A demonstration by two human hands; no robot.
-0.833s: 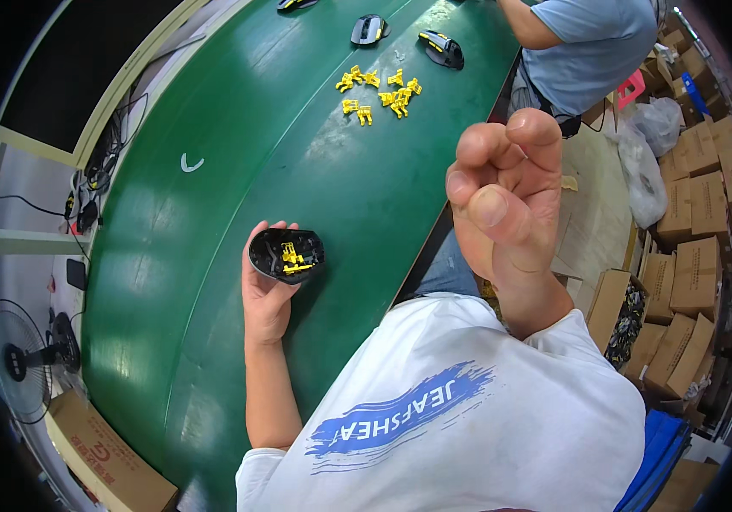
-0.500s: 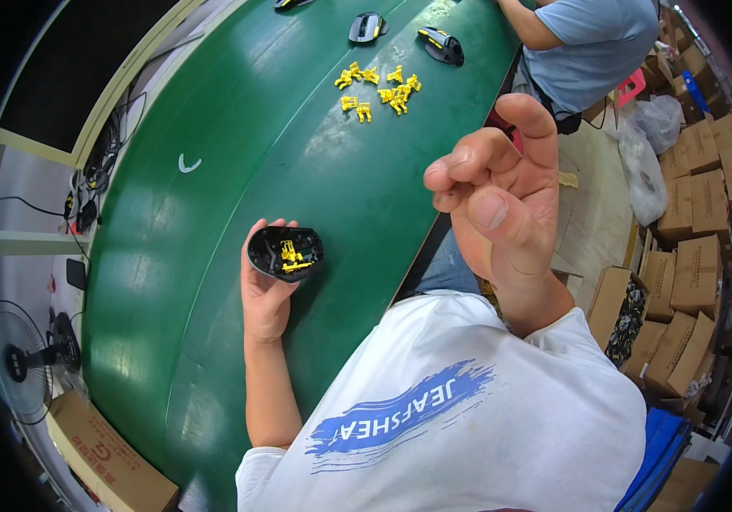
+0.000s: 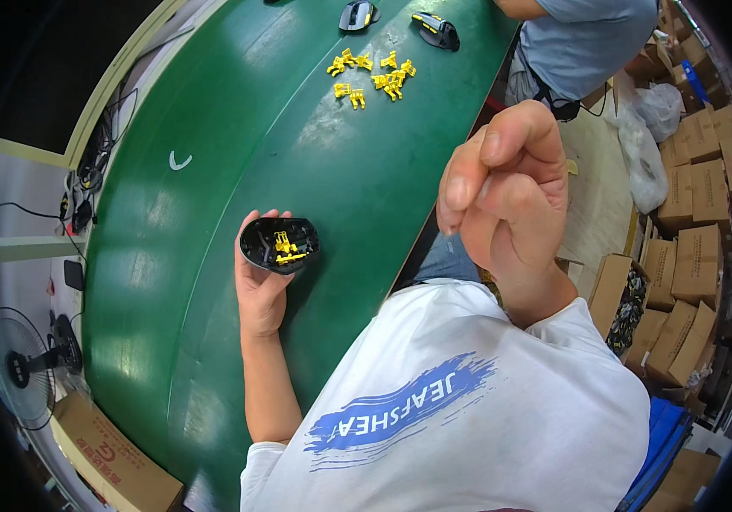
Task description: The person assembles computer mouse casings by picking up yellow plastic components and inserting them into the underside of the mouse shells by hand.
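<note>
Shell (image 3: 262, 245), black, is in the left hand (image 3: 261, 299), over the bench (image 3: 212, 299), hollow side up. The left fingers and thumb grasp it by its edge. A yellow insert (image 3: 285, 245) sits inside the hollow. The right hand (image 3: 515, 200) is raised in front of the chest, well apart from the shell, its fingers curled in toward the thumb; I cannot tell whether anything small is pinched there. Loose yellow parts (image 3: 392, 84) lie in a scattered group farther up the green bench. Just beyond them rest two mice, one (image 3: 355, 16) on the left and one (image 3: 438, 32) on the right. A pale curved strip (image 3: 180, 162) lies alone toward the left edge. A co-worker in a blue shirt (image 3: 592, 51) is at the bench's right side.
</note>
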